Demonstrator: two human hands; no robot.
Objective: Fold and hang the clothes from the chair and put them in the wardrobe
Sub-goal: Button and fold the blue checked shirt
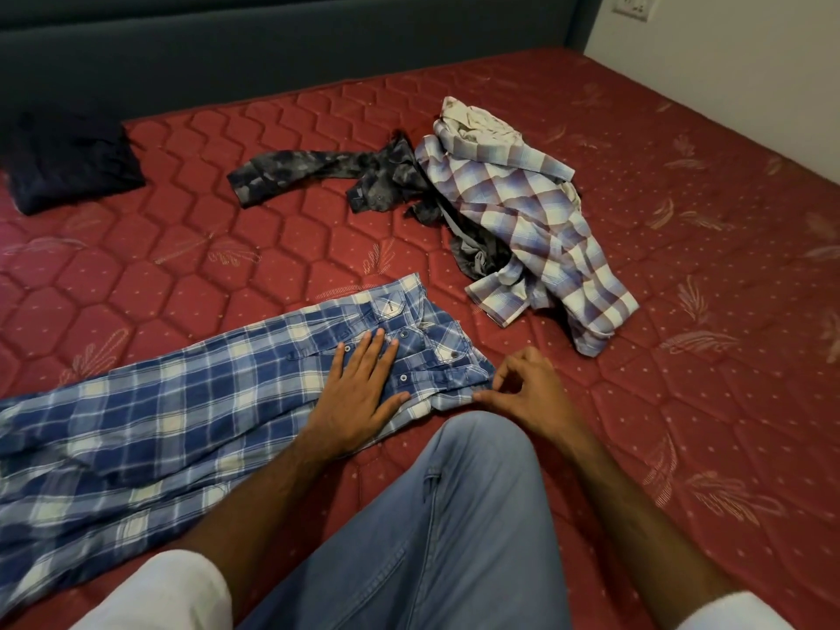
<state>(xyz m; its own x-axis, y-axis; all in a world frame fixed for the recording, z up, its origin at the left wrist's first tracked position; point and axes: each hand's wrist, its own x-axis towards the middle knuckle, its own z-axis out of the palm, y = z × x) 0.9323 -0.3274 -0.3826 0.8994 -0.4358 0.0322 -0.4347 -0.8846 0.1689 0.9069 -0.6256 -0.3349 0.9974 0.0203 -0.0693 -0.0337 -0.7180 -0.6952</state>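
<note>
Blue plaid shirt (191,416) lies flat on the red mattress (682,402), long axis running from its collar end, just under your hands, away to your left and toward you. The tail end is blurred at the left edge of the view.

Left hand (359,397): fingers spread, palm flat on the button placket just short of the collar. It pins the cloth; it grips nothing.

Right hand (522,388): just right of the left, at the collar-side corner of the shirt. Thumb and forefinger are drawn together at the fabric edge, other fingers curled loosely. It looks like a pinch on the edge, but you cannot tell for sure that cloth is caught between the tips.

Judgement: the fold turns on the right hand. It is the nearer one to the free corner, and the bulk of the shirt lies to its left, so any fold would carry leftward along the long axis while the left palm anchors.

Beyond both hands, well apart: an unfolded heap with a pale purple checked shirt (536,229) and a grey patterned garment (327,170). Far beyond the left hand sits a dark folded item (68,161).
</note>
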